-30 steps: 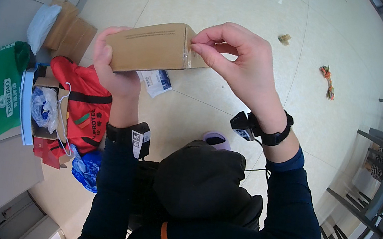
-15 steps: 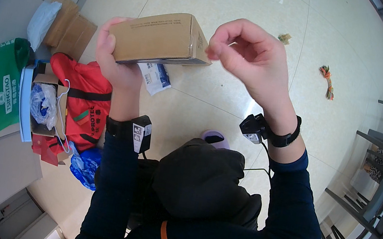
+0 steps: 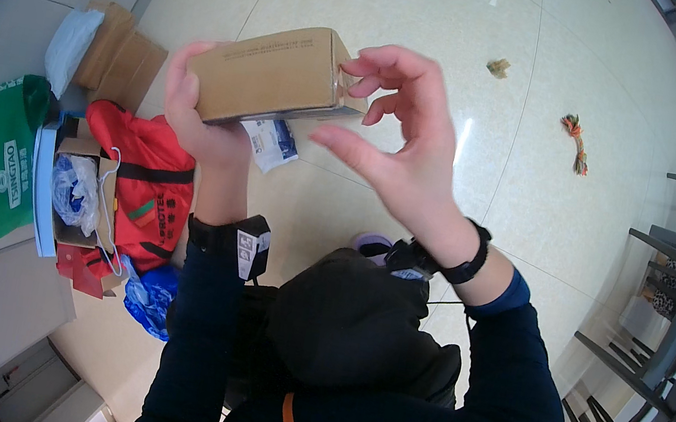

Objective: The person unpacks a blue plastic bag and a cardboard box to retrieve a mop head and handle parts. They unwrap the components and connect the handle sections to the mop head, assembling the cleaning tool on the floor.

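A brown cardboard box (image 3: 271, 77) is held up in the air, tilted, with small dark print on its upper face. My left hand (image 3: 196, 107) grips its left end, thumb on the near side and fingers wrapped round behind. At the box's right end, my right hand (image 3: 403, 125) is spread, thumb apart from the fingers. Its fingertips are at the end face, where shiny clear tape shows; whether they touch it I cannot tell. A strap with a small black device sits on each wrist.
At the left lie a red bag (image 3: 153, 192), a green bag (image 3: 4, 161), an open carton (image 3: 70, 234) holding plastic wrap and stacked cardboard boxes (image 3: 121, 52). A white-and-blue packet (image 3: 271, 145) and a rope toy (image 3: 575, 143) lie on the tiled floor. Dark chairs (image 3: 662, 321) stand right.
My right hand has turned and opened from a pinch, its thumb dropping below the box's right end. The box has shifted slightly left and down, still in my left hand.
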Demonstrator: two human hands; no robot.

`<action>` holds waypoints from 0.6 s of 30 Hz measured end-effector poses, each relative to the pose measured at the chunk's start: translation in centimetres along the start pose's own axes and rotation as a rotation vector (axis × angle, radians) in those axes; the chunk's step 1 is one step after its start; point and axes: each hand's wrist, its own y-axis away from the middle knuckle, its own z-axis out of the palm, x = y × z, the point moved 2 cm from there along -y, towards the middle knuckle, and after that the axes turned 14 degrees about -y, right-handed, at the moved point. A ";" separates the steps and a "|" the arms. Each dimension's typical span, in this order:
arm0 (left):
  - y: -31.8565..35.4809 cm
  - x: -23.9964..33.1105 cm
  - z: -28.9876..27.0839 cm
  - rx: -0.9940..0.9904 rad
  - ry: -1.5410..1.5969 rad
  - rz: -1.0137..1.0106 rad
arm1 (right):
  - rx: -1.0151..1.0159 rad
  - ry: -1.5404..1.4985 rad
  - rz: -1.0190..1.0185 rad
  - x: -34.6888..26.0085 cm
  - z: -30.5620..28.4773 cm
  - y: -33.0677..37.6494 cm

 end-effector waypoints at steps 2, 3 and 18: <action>0.5 0.2 0.0 0.016 -0.006 -0.010 | 0.054 0.023 -0.005 0.4 0.8 0.4; 0.7 0.2 -0.1 0.022 0.001 -0.027 | 0.090 0.014 0.009 0.5 1.0 0.6; 2.4 0.5 0.2 0.058 -0.011 -0.003 | -0.040 0.084 0.070 -1.9 0.3 0.3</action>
